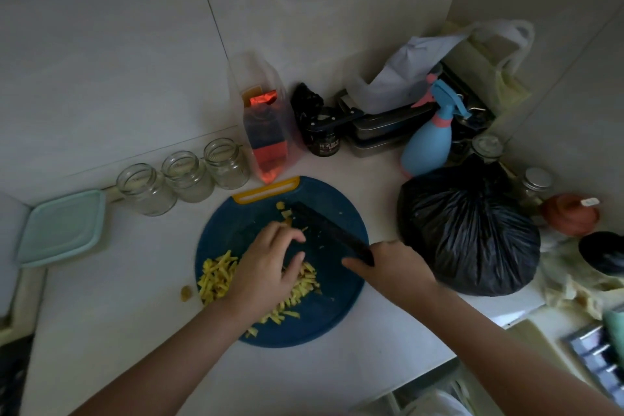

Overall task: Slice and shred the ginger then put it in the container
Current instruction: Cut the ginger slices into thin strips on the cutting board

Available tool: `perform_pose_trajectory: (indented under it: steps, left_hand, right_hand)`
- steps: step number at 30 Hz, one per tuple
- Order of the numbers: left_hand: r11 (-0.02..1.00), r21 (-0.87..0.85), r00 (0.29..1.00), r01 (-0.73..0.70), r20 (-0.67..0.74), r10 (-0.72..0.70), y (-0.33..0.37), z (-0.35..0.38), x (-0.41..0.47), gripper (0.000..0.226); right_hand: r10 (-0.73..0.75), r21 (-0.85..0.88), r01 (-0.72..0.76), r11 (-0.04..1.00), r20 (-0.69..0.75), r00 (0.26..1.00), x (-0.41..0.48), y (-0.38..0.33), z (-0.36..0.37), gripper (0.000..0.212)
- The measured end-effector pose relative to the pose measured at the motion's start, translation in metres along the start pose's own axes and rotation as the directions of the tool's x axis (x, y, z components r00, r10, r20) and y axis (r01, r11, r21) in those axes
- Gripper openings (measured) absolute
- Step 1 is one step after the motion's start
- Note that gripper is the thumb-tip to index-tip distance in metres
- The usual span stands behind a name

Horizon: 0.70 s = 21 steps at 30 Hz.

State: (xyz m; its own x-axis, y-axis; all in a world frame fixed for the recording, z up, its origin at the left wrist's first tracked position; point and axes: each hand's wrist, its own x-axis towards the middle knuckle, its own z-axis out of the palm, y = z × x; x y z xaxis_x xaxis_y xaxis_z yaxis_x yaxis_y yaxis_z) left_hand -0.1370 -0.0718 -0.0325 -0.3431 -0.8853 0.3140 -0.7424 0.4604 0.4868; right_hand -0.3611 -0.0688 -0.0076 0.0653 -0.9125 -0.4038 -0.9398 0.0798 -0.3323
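While the right hand clenches the knife, the left hand curls, grip unclear.

The cutting board was dark blue, with a yellow-orange strip at its far edge. The ginger shreds on it were pale yellow and the knife was black. The desk was white. The lid was mint green, the spray bottle light blue with pink parts, the bag glossy black, and the jars clear glass.
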Motion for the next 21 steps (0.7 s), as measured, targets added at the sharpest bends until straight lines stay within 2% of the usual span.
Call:
perform_pose_trajectory:
  steps: [2,4,7,9,11,13,15,17,18,21]
  left_hand:
    - [0.999,0.016,0.998,-0.042,0.043,0.041,0.004,0.002,0.004,0.041]
    - [0.990,0.064,0.976,-0.128,0.185,0.114,0.008,0.006,0.007,0.061]
    - [0.963,0.165,0.929,-0.212,0.341,0.146,0.009,0.016,0.006,0.072]
    - [0.969,0.173,0.932,-0.174,0.348,0.105,0.005,0.017,0.000,0.070]
    - [0.995,0.087,0.962,-0.040,0.274,0.014,-0.002,0.009,-0.008,0.071]
    - [0.991,-0.012,0.982,0.134,0.136,-0.131,-0.012,-0.007,-0.015,0.064]
    - [0.955,-0.027,0.955,0.297,-0.022,-0.297,-0.027,-0.023,-0.022,0.049]
    - [0.867,0.043,0.865,0.496,-0.109,-0.489,-0.048,-0.036,-0.031,0.031]
    - [0.797,0.074,0.800,0.599,-0.103,-0.592,-0.059,-0.042,-0.037,0.030]
    - [0.622,0.182,0.622,0.761,0.064,-0.780,-0.087,-0.055,-0.057,0.034]
  right_hand:
    - [-0.101,-0.211,0.101,0.972,0.010,0.995,-0.003,-0.003,-0.005,0.049]
    - [-0.202,-0.344,0.198,0.918,0.026,0.979,-0.007,-0.008,-0.008,0.041]
    - [-0.287,-0.437,0.273,0.857,0.036,0.957,-0.013,-0.013,-0.007,0.037]
    - [-0.284,-0.417,0.263,0.870,0.013,0.959,-0.015,-0.012,-0.005,0.037]
    - [-0.241,-0.344,0.216,0.914,-0.032,0.970,-0.015,-0.006,-0.002,0.038]
    - [-0.170,-0.253,0.147,0.956,-0.069,0.983,-0.012,0.000,0.002,0.037]
    - [-0.097,-0.164,0.084,0.983,-0.076,0.992,-0.009,0.005,0.009,0.038]
    - [-0.041,-0.084,0.035,0.996,-0.068,0.997,-0.006,0.008,0.017,0.037]
    - [-0.021,-0.050,0.017,0.999,-0.070,0.997,-0.004,0.009,0.019,0.037]
    - [0.002,0.029,0.000,1.000,-0.078,0.997,0.004,0.007,0.023,0.035]
